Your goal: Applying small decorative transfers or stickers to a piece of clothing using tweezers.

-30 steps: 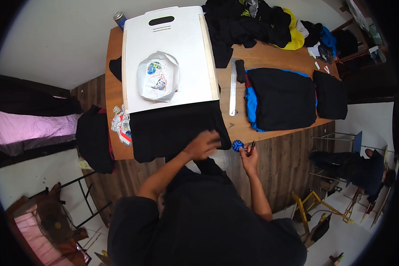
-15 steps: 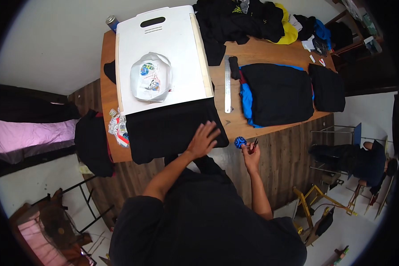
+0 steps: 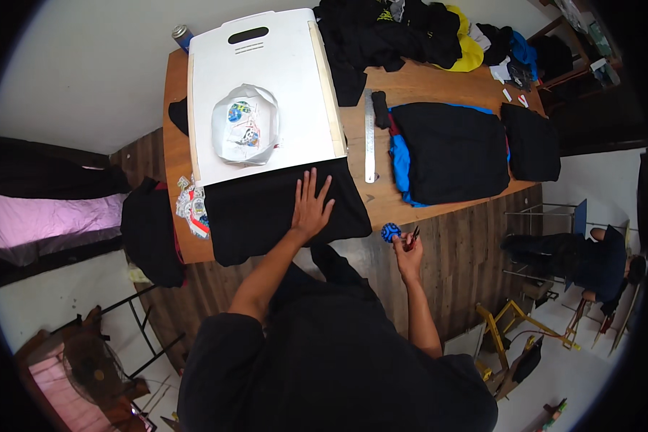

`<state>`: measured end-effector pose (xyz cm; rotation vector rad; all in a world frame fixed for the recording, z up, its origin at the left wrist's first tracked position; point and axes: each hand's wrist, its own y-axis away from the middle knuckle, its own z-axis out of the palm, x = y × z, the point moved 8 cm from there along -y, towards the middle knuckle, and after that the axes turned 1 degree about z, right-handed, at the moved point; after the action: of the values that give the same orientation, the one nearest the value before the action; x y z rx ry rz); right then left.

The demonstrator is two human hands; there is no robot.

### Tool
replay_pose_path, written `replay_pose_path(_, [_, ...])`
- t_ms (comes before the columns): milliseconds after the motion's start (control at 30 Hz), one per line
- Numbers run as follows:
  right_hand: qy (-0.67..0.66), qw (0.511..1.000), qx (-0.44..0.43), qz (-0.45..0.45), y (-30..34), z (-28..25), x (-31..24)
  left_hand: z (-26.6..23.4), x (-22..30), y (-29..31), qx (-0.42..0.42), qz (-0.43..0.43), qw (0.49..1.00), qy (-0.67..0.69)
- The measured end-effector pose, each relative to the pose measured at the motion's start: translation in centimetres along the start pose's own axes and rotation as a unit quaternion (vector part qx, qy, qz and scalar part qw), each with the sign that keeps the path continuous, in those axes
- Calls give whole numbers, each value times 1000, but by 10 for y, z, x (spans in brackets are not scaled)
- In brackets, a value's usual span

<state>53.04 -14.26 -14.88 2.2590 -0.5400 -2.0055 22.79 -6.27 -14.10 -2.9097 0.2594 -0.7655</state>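
Observation:
A black fabric garment (image 3: 266, 216) lies at the front of the table, partly covered by a white board (image 3: 288, 86) with a handle slot. My left hand (image 3: 312, 210) lies flat on this fabric, fingers spread, just below the board's near edge. Off the table's front edge, my right hand (image 3: 409, 259) is closed on two things. One is a round blue-and-black patterned piece (image 3: 390, 232), like a patch; the other is a small dark pointed tool (image 3: 415, 234), its exact kind too small to tell. On the board sits a white paper-like bowl (image 3: 227, 149) with colourful printed pieces inside.
A metal ruler (image 3: 370, 144) lies right of the board, beside folded black garments (image 3: 453, 155). Heaped clothes (image 3: 389, 36) cover the back of the wooden table (image 3: 410, 83). Loose stickers or patches (image 3: 192, 209) lie at its left edge. Another person (image 3: 601, 266) is at far right.
My left hand has moved left and farther up the black fabric, and now rests flat there. The right hand and what it holds have stayed about in place.

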Motion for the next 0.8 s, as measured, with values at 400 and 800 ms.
replay_pose_path(400, [19,1000,-15,19,1,8,14,82,94,114,-385,347,820,244])
replay_pose_path(800, [11,1000,-15,-12,-13,37,-16,119,75,120,-311,334,881,128])
